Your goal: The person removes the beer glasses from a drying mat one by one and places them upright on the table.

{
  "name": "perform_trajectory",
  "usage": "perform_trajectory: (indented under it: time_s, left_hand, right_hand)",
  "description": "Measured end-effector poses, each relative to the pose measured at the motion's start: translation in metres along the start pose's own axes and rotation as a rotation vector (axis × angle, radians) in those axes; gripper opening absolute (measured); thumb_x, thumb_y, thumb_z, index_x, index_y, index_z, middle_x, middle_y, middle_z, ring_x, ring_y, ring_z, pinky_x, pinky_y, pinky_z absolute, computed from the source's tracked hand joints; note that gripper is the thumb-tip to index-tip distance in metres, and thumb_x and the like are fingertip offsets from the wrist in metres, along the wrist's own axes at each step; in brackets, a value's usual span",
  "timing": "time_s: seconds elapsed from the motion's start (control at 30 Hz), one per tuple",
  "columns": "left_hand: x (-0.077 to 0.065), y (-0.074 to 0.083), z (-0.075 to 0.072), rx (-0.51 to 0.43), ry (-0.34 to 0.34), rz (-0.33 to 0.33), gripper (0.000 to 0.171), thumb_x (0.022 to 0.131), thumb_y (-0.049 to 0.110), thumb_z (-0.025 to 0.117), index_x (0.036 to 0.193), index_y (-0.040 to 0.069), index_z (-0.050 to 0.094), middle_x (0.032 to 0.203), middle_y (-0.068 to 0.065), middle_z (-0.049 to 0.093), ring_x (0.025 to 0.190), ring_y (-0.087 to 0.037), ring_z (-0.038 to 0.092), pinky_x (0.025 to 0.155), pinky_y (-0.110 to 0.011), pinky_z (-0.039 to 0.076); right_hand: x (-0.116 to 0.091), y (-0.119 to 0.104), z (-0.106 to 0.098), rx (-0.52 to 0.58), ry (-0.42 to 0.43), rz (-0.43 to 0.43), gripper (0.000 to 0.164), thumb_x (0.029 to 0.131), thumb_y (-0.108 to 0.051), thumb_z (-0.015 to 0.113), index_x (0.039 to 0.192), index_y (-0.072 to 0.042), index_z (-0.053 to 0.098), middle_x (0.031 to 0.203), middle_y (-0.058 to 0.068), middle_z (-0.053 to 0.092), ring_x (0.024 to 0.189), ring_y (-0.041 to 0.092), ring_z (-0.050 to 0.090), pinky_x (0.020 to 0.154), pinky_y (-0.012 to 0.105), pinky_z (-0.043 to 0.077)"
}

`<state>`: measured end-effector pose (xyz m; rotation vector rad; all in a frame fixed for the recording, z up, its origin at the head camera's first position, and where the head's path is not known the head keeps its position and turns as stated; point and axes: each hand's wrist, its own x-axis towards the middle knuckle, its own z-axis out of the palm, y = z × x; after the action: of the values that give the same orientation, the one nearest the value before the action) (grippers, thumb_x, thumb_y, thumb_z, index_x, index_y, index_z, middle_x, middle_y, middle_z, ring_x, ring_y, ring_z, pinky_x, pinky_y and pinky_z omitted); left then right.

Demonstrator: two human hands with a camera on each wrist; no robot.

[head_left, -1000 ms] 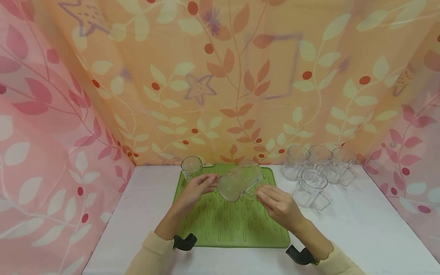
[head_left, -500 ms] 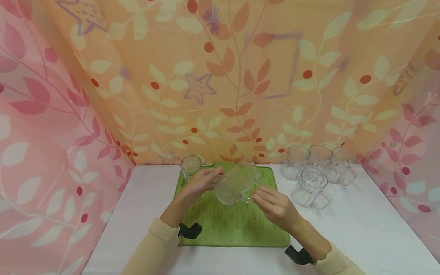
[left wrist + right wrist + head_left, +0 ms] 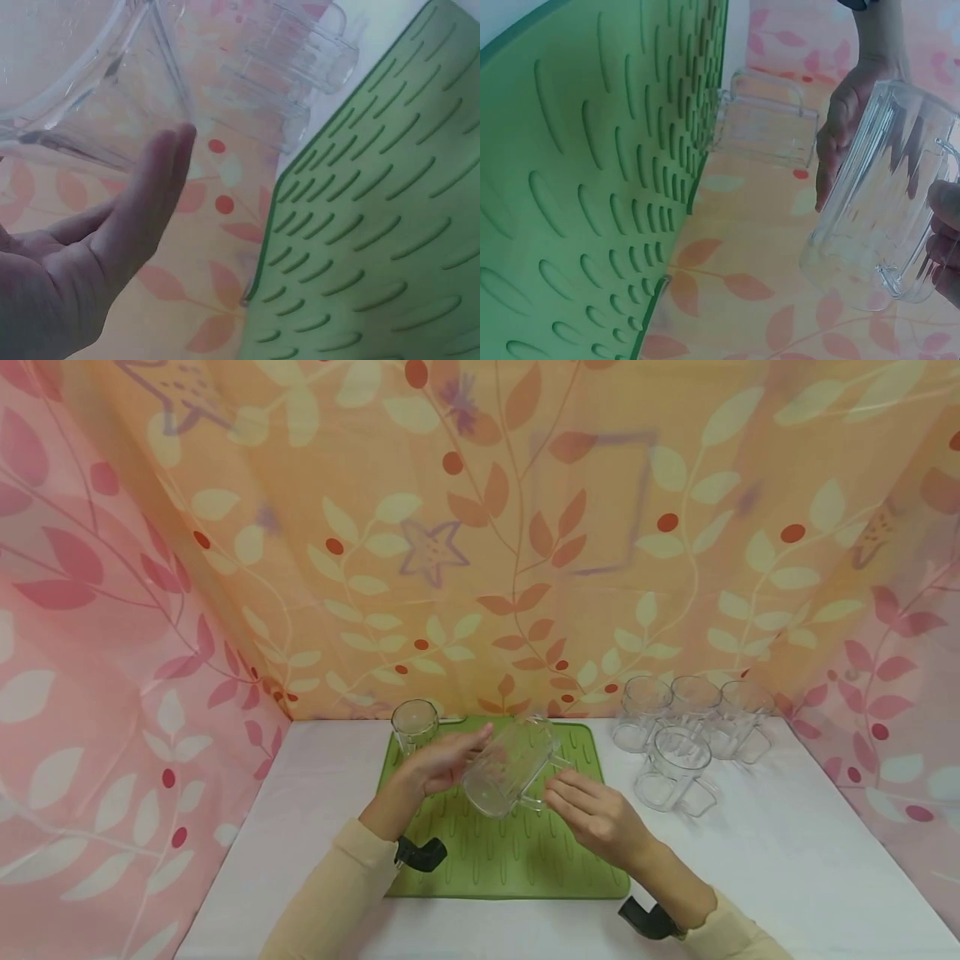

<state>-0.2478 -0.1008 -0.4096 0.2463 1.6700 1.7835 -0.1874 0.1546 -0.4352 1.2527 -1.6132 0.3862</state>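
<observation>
A clear glass mug (image 3: 501, 770) is held tilted in the air above the green ridged mat (image 3: 517, 868). My right hand (image 3: 596, 814) pinches its handle between curled fingers and thumb, as the right wrist view confirms, where the same mug (image 3: 870, 202) leans at an angle. On the mug's other side, my left hand (image 3: 438, 764) has its fingers extended along the glass. In the left wrist view the fingertips of the left hand (image 3: 112, 240) overlap the mug's side; whether they press on it I cannot tell.
One glass mug (image 3: 415, 720) stands at the mat's far left corner, partly behind the left hand. Several more glass mugs (image 3: 681, 760) stand grouped right of the mat on the white tabletop (image 3: 780, 852). Patterned cloth (image 3: 480, 527) walls off the back and sides.
The mug has shifted slightly left and toward me, tipping more upright, with the right hand moving along. The left hand has come in closer along the mug's side.
</observation>
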Motion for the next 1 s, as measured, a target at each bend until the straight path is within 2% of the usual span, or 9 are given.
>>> perform_trajectory:
  time_s: [0.1, 0.2, 0.27, 0.4, 0.5, 0.73, 1.0]
  left_hand:
    - [0.003, -0.003, 0.0, 0.003, -0.04, -0.019, 0.069, 0.104, 0.046, 0.035, 0.144, -0.01, 0.035, 0.145, -0.032, 0.043, 0.117, -0.034, 0.063, 0.091, -0.036, 0.057]
    - [0.006, -0.008, 0.001, 0.03, -0.072, -0.046, 0.074, 0.103, 0.052, 0.033, 0.14, -0.012, 0.04, 0.134, -0.03, 0.054, 0.105, -0.025, 0.068, 0.086, -0.035, 0.058]
    - [0.007, -0.011, 0.003, 0.049, -0.082, -0.067, 0.078, 0.101, 0.056, 0.034, 0.137, -0.014, 0.043, 0.124, -0.024, 0.063, 0.097, -0.019, 0.068, 0.081, -0.033, 0.058]
    - [0.008, -0.014, 0.006, 0.033, -0.063, -0.122, 0.078, 0.1, 0.057, 0.034, 0.135, -0.013, 0.047, 0.106, -0.009, 0.068, 0.087, -0.014, 0.068, 0.074, -0.027, 0.057]
    - [0.009, -0.015, 0.007, 0.005, -0.058, -0.162, 0.078, 0.101, 0.056, 0.032, 0.135, -0.013, 0.045, 0.099, -0.005, 0.066, 0.085, -0.012, 0.067, 0.072, -0.026, 0.057]
    - [0.008, -0.015, 0.008, -0.034, -0.066, -0.19, 0.078, 0.1, 0.056, 0.032, 0.132, -0.013, 0.046, 0.098, -0.005, 0.065, 0.087, -0.012, 0.065, 0.075, -0.026, 0.056]
    - [0.009, -0.018, 0.008, -0.045, -0.018, -0.177, 0.065, 0.099, 0.055, 0.038, 0.113, -0.005, 0.059, 0.094, -0.004, 0.067, 0.085, -0.012, 0.065, 0.074, -0.025, 0.056]
  right_hand:
    - [-0.001, -0.001, 0.001, -0.006, 0.004, -0.005, 0.028, 0.099, -0.003, 0.05, 0.088, -0.001, 0.076, 0.084, 0.01, 0.076, 0.078, 0.022, 0.072, 0.072, 0.034, 0.061]
    - [-0.002, -0.001, 0.002, -0.01, 0.008, -0.015, 0.028, 0.099, -0.001, 0.05, 0.087, -0.001, 0.076, 0.084, 0.009, 0.076, 0.078, 0.022, 0.072, 0.073, 0.034, 0.061]
    - [-0.003, -0.002, 0.003, -0.013, 0.008, -0.02, 0.028, 0.098, -0.001, 0.05, 0.086, -0.001, 0.076, 0.084, 0.009, 0.076, 0.078, 0.021, 0.072, 0.072, 0.034, 0.061]
    - [-0.003, -0.003, 0.004, -0.015, 0.004, -0.021, 0.029, 0.099, -0.001, 0.05, 0.085, -0.002, 0.076, 0.083, 0.008, 0.075, 0.077, 0.02, 0.072, 0.072, 0.034, 0.061]
    - [-0.003, -0.004, 0.003, -0.009, 0.004, -0.016, 0.029, 0.099, -0.001, 0.05, 0.086, -0.002, 0.076, 0.083, 0.008, 0.075, 0.077, 0.02, 0.072, 0.072, 0.034, 0.061]
    - [-0.001, -0.005, 0.002, -0.01, 0.003, -0.014, 0.029, 0.099, -0.001, 0.049, 0.086, -0.002, 0.075, 0.083, 0.008, 0.075, 0.077, 0.02, 0.072, 0.071, 0.033, 0.061]
    - [0.0, -0.005, 0.002, 0.004, -0.012, 0.01, 0.027, 0.1, -0.004, 0.049, 0.088, -0.002, 0.074, 0.084, 0.008, 0.075, 0.078, 0.021, 0.072, 0.071, 0.034, 0.061]
